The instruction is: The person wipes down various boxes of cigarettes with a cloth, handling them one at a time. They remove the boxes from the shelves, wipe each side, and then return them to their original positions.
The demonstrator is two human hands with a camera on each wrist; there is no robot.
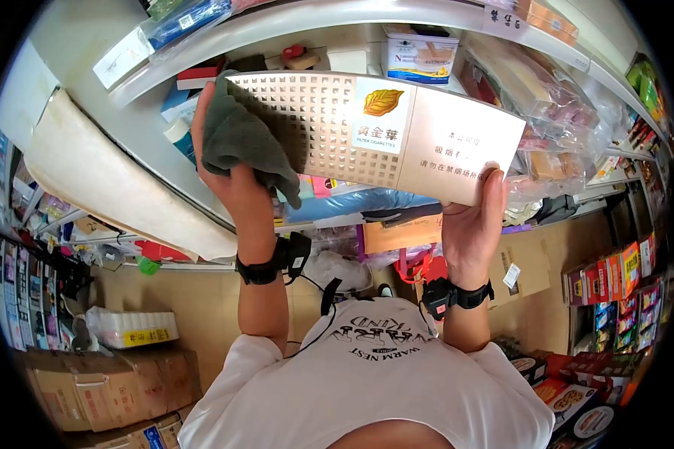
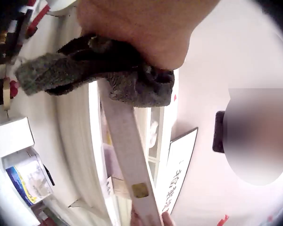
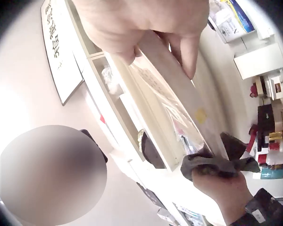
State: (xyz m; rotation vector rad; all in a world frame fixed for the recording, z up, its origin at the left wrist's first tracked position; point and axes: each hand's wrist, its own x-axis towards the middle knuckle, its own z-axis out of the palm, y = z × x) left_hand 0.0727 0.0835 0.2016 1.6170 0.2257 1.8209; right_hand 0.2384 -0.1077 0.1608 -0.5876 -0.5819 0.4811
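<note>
Carton (image 1: 378,135) in right grip (image 1: 473,223) — cloth (image 1: 240,135), left grip (image 1: 236,188)

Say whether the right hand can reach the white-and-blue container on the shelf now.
Probably not as is: the right hand grips the carton, which in the head view comes between it and the white-and-blue container.
</note>
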